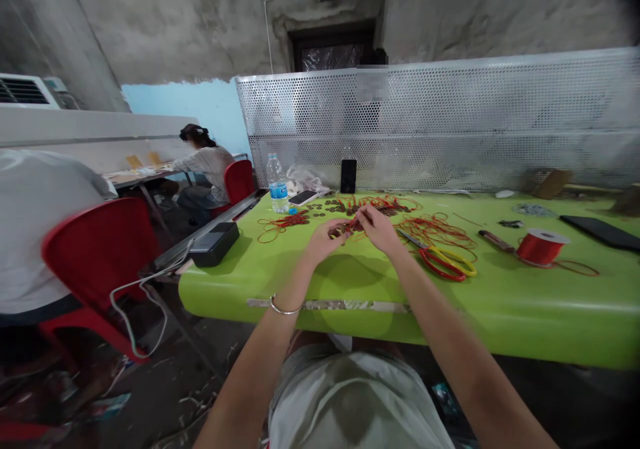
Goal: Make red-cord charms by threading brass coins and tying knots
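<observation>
In the middle of the frame, a red cord (353, 224) lies between the two hands — left hand (326, 239) at its left, right hand (376, 226) at its right, both seemingly pinching it. Neither is clearly nearer; its long axis, mostly finger-covered, I cannot tell.

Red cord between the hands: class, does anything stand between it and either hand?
Nothing visible does: the left hand and right hand meet at the red cord. The scissors lie to the right of both.
</observation>
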`<state>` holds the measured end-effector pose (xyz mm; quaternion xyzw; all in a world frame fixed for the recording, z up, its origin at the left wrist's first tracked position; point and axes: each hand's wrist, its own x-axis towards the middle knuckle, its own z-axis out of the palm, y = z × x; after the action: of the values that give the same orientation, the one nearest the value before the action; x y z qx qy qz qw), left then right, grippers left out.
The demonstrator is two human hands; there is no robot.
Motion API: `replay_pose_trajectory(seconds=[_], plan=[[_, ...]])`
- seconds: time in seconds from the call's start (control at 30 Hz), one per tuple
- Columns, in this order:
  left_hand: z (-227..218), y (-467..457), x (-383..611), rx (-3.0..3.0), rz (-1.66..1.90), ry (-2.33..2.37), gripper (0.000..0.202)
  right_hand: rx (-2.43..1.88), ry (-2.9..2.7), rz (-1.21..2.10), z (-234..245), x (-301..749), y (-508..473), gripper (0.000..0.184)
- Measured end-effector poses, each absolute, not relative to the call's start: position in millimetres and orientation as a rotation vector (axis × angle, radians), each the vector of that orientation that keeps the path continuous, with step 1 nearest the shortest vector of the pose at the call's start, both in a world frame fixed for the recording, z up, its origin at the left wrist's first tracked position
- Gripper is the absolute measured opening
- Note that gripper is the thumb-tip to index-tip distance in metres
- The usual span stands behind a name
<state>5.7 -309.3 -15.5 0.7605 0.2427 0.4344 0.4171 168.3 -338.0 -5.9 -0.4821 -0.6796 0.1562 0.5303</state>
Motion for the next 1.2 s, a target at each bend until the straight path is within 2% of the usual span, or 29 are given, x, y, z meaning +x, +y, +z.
replay_pose_trajectory(seconds=[0.77, 0.93, 1.2], plan=[[-13.1, -311.0, 3.8, 1.814, 1.171, 0.530, 0.040, -1.138, -1.637, 0.374, -5.8, 167.1, -338.9, 0.022], [-11.8, -311.7, 4.1, 1.769, 1.169, 0.513, 0.028, -1.144, -1.625, 0.359, -5.4, 166.9, -339.1, 0.023], [-11.9, -309.3, 5.3, 1.729, 1.203, 0.537, 0.026, -1.144, -1.620, 0.386, -5.7, 165.5, -339.5, 0.021]])
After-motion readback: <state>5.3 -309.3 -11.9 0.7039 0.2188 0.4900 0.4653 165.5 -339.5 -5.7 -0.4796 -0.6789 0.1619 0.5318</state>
